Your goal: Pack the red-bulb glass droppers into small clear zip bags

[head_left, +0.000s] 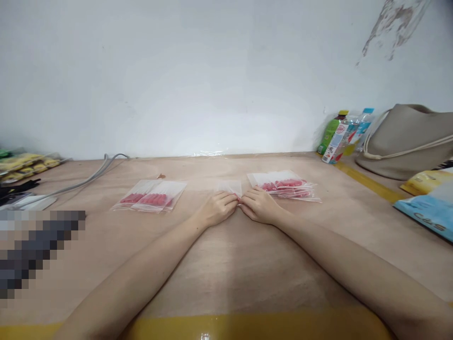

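At the middle of the wooden table, a clear plastic bag (229, 185) with something red at its near end lies under my fingers. My left hand (220, 208) has its fingers closed on the bag's left side. From the right, my right hand (260, 205) pinches the same bag, fingertips close to those of the left. The red contents are mostly covered by my fingers. A pile of clear bags with red pieces (152, 199) lies to the left of my hands. Another such pile (286, 183) sits just behind and right of my right hand.
Drink bottles (334, 137) and a grey-brown drawstring bag (406, 141) stand at the back right. Nearer lies a blue packet (430, 212). Yellow packets (28, 163) and a grey cable (94, 174) are at the left. A white wall rises behind the table.
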### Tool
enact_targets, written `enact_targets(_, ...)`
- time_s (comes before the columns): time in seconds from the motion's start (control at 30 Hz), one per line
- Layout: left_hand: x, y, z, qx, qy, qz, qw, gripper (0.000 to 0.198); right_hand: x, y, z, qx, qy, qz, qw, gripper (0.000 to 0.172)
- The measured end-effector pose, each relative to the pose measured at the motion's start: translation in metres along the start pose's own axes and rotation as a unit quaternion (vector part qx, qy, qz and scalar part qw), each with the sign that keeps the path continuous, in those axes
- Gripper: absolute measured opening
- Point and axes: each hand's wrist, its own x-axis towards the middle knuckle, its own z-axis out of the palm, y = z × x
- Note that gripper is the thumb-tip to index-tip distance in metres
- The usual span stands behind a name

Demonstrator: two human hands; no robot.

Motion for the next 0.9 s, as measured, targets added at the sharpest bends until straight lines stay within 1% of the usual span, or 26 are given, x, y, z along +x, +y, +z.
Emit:
enact_targets(0.2,0.001,-0.002,-0.004,-0.007,-0.013,0.010,1.000,0.019,0.003,-0.002,-0.006,-0.044,0.009,-0.016,0.999,0.024)
enact_targets(0.33,0.000,-0.002,-0.011,0.001,-0.017,0.007,1.000,0.018,0.003,-0.003,-0.011,-0.047,0.016,-0.012,0.999,0.024)
enact_targets(0.53,-0.016,-0.010,-0.029,0.028,-0.019,0.000,0.999,0.017,-0.002,0.003,-0.013,-0.031,0.017,-0.003,0.999,0.023)
enact_targets(0.67,-0.027,-0.014,-0.042,0.040,-0.024,0.003,0.999,0.016,-0.003,0.004,-0.012,-0.005,0.007,-0.016,1.000,0.022)
enact_targets(0.77,-0.029,-0.012,-0.049,0.051,-0.025,0.007,0.998,0.014,-0.001,0.003,-0.012,0.026,0.017,-0.027,0.999,0.021)
enact_targets(0.9,-0.028,-0.011,-0.051,0.061,-0.038,0.006,0.997,0.015,-0.002,0.002,-0.011,0.057,0.032,-0.026,0.998,0.020)
